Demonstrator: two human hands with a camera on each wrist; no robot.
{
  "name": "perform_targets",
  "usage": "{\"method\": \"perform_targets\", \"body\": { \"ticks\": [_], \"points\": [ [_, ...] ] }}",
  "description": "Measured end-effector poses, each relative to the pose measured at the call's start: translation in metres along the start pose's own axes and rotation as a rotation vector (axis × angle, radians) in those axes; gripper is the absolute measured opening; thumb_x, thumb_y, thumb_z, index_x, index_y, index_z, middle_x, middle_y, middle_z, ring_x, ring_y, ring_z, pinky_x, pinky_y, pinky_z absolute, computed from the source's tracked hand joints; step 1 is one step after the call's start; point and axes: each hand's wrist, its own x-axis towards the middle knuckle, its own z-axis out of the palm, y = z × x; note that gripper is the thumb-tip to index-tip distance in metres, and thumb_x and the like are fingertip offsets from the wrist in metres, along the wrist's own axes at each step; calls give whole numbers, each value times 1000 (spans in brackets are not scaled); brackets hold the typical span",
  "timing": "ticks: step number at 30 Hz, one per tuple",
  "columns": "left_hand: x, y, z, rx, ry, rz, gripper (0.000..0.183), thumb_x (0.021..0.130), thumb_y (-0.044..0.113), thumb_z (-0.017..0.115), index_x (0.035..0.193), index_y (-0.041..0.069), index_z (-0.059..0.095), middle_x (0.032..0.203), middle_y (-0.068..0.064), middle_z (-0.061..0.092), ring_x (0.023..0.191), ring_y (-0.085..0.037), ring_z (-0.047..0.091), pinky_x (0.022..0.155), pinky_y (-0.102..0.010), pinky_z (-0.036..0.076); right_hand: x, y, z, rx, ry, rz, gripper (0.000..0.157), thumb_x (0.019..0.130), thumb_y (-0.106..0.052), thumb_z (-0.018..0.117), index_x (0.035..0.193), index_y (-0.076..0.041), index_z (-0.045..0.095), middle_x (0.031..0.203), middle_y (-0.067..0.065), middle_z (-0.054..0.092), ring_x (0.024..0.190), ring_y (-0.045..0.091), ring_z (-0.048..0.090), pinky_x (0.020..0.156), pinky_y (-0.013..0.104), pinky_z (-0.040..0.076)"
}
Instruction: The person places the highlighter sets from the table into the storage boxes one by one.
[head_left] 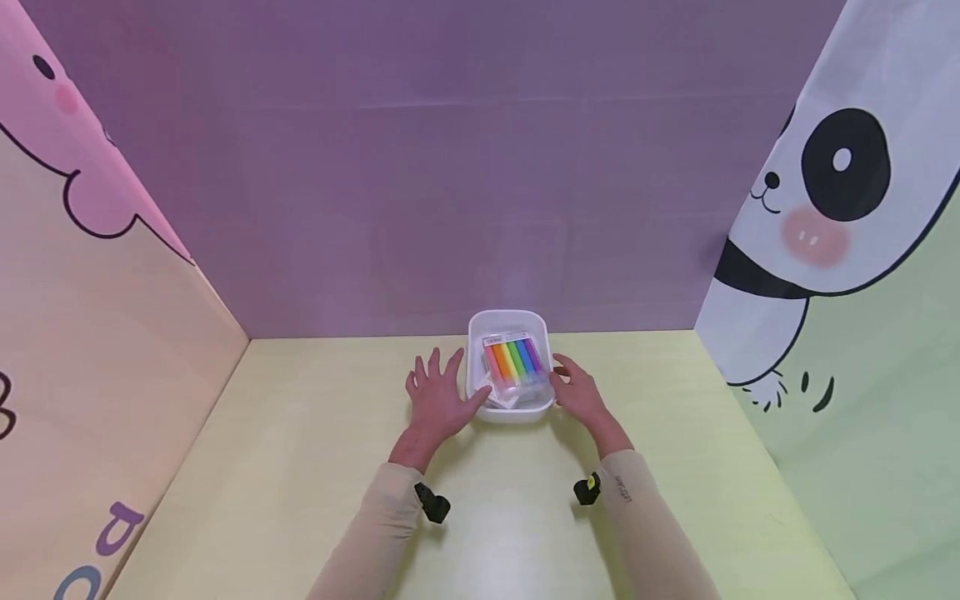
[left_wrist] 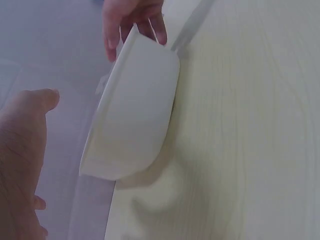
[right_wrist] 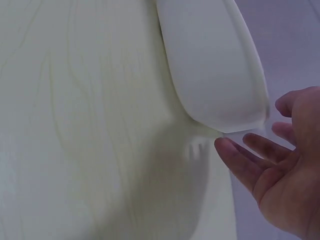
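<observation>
A white plastic container (head_left: 509, 415) with rounded corners stands at the back of the table. In it lies a clear packet of rainbow-coloured sticks (head_left: 512, 360), over a white piece (head_left: 501, 402) that is partly hidden. On the container's left side, my left hand (head_left: 438, 406) has its fingers spread, with the thumb at the near left rim. My right hand (head_left: 577, 395) is at the opposite side, its fingers loosely bent by the wall. The right wrist view has these fingertips (right_wrist: 223, 145) just off the container's corner. Neither hand grips anything.
Behind the container rises a purple wall (head_left: 420, 208) along the table's (head_left: 315, 467) back edge. Printed panels flank the table: a pink and peach one (head_left: 97, 333) on the left, a panda one (head_left: 862, 350) on the right. Each wrist carries a small black camera (head_left: 432, 503).
</observation>
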Motion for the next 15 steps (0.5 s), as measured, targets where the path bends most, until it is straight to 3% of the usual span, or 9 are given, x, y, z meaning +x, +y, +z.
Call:
{"method": "perform_targets", "body": {
  "ticks": [5, 10, 15],
  "points": [
    [-1, -14, -7, 11, -3, -6, 81, 85, 64, 54, 150, 19, 37, 151, -25, 26, 137, -54, 14, 105, -65, 13, -3, -8, -13, -106, 6, -79, 48, 98, -18, 53, 143, -5, 45, 130, 23, 57, 105, 37, 62, 90, 48, 47],
    [-6, -26, -12, 45, -15, -2, 81, 85, 64, 55, 149, 19, 38, 151, -25, 28, 137, -55, 15, 104, -65, 14, -8, -13, -18, -106, -3, -145, 47, 97, -17, 55, 141, -3, 47, 134, 22, 54, 110, 38, 60, 90, 49, 48],
    [-14, -41, -17, 87, -42, 11, 82, 85, 67, 54, 149, 19, 38, 150, -25, 30, 135, -56, 17, 103, -66, 16, -19, -22, -23, -188, -5, -226, 48, 95, -16, 57, 140, -1, 48, 139, 21, 50, 119, 42, 52, 96, 53, 42]
  ]
}}
